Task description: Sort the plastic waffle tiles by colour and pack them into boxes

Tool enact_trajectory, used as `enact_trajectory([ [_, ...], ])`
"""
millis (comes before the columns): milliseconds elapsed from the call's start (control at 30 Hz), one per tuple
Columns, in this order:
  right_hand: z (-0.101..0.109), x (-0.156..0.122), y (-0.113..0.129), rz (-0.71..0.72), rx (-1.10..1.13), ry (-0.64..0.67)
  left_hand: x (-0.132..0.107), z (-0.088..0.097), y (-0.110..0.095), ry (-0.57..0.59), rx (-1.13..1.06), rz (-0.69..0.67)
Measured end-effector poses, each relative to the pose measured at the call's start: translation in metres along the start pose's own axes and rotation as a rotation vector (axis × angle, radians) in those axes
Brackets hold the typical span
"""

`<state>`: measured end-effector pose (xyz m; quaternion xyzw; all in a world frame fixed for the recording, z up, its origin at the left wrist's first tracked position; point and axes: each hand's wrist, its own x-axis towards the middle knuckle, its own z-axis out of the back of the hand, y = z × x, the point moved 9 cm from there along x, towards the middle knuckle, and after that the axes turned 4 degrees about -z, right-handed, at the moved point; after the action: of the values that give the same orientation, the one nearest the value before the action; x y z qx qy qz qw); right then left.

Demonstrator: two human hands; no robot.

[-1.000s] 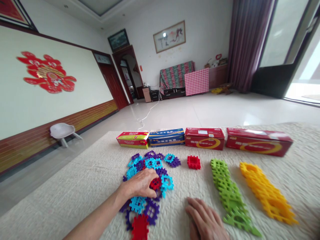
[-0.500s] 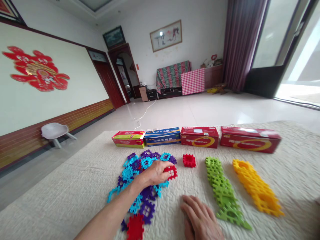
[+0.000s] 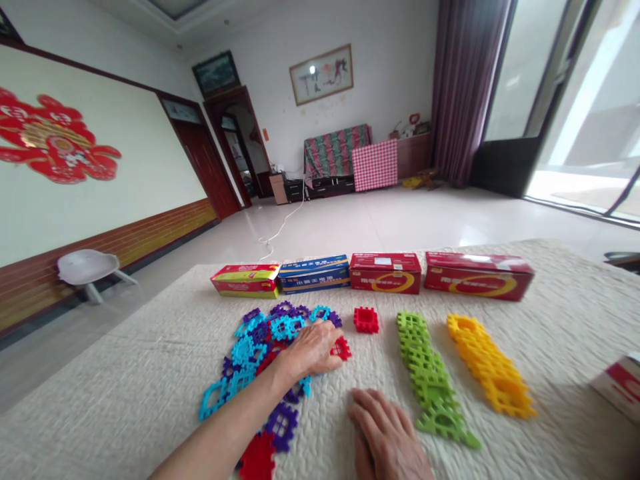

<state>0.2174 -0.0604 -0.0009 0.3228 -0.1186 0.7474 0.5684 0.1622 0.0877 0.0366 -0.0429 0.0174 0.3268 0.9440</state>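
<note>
My left hand (image 3: 316,350) reaches over the pile of toy blocks, its fingers closed on a red toothed block (image 3: 341,348) with a window grid. Beneath and around that hand lie light blue blocks (image 3: 243,349) and purple blocks (image 3: 281,427), loosely heaped. My right hand (image 3: 387,437) rests flat on the cream quilted cover, fingers stretched out and holding nothing. Farther off, a single red block (image 3: 367,320) sits apart from the pile. To its right runs a slanting row of green blocks (image 3: 430,377), and beyond it a row of yellow blocks (image 3: 490,365).
Along the back stand a red-and-yellow box (image 3: 245,281), a blue box (image 3: 314,275) and two red boxes (image 3: 385,275). Part of another box (image 3: 623,385) shows at the right edge. A large red block (image 3: 258,457) lies near the front. A white stool (image 3: 90,267) stands on the floor.
The view has turned slightly right, so most things sit farther left. My left hand has come down over the red block, covering more of it. My right hand stays on the cover.
</note>
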Motion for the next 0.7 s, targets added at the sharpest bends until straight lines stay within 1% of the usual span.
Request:
enact_trajectory([
  [133,-0.005,-0.002,-0.001,-0.001,0.020,0.044,0.001,-0.008,0.002,0.014,-0.007,0.006],
  [200,-0.004,-0.002,-0.003,-0.019,0.034,0.041,0.003,-0.008,0.005,0.014,-0.049,0.000],
  [267,-0.001,-0.001,-0.005,-0.039,0.049,0.021,0.010,-0.001,0.008,-0.029,-0.097,-0.013],
  [300,0.000,0.000,-0.005,-0.044,0.055,0.016,0.015,0.005,0.009,-0.074,-0.116,-0.022],
  [367,0.000,0.001,-0.005,-0.047,0.063,0.012,0.028,0.019,0.007,-0.178,-0.141,-0.052],
  [400,0.000,0.001,-0.005,-0.047,0.067,0.016,0.037,0.024,0.005,-0.215,-0.150,-0.072],
  [433,-0.001,0.001,-0.005,-0.051,0.071,0.018,0.046,0.026,0.001,-0.228,-0.156,-0.096],
  [567,0.001,0.001,-0.005,-0.081,0.089,-0.011,0.079,0.025,-0.013,-0.204,-0.154,-0.155],
  [700,0.004,0.003,-0.004,-0.080,0.093,-0.019,0.095,0.020,-0.014,-0.152,-0.144,-0.157],
])
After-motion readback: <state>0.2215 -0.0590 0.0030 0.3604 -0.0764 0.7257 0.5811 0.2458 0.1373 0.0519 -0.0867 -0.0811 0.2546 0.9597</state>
